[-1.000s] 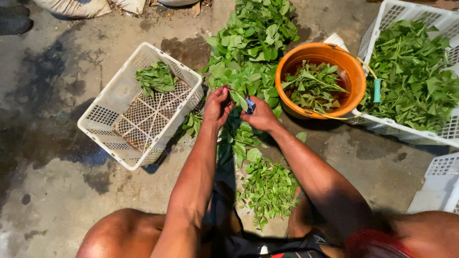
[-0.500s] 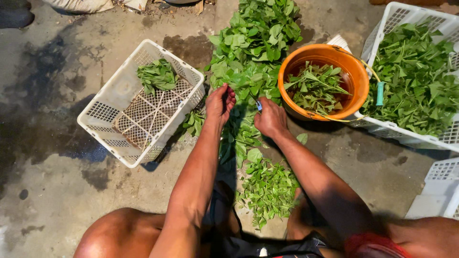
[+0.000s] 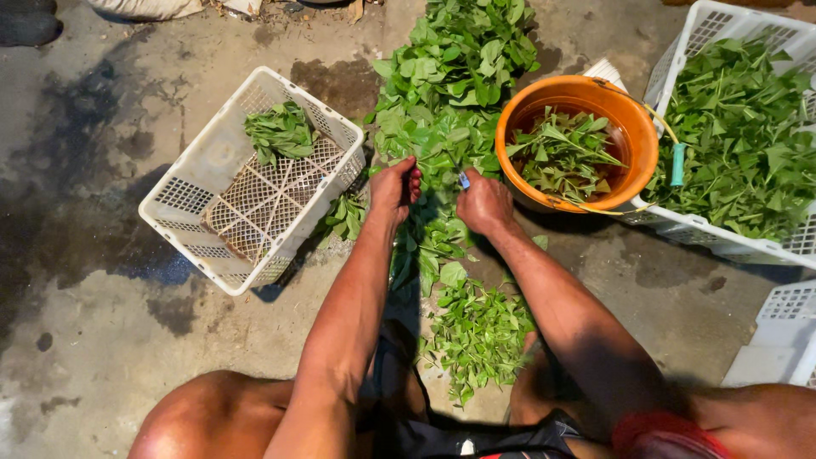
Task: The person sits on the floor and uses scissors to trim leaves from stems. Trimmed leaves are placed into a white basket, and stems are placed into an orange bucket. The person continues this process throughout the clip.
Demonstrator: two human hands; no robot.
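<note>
Hands over leafy greens [image 3: 442,144], left hand [image 3: 393,189] gripping stems, right hand [image 3: 483,202] closed on small blue tool [image 3: 464,179]

Three white plastic crates: one [image 3: 212,161] at 9 o'clock, one [image 3: 705,25] at 2, one [image 3: 778,336] at 4. One orange bucket [image 3: 633,127] at 1. Two hands: left [image 3: 393,189], right [image 3: 483,204].

Both your arms stretch forward, nearly straight, between your bare knees. Your left hand [image 3: 393,189] is curled in a closed grip; your right hand [image 3: 483,202] is fisted just beside it.
</note>
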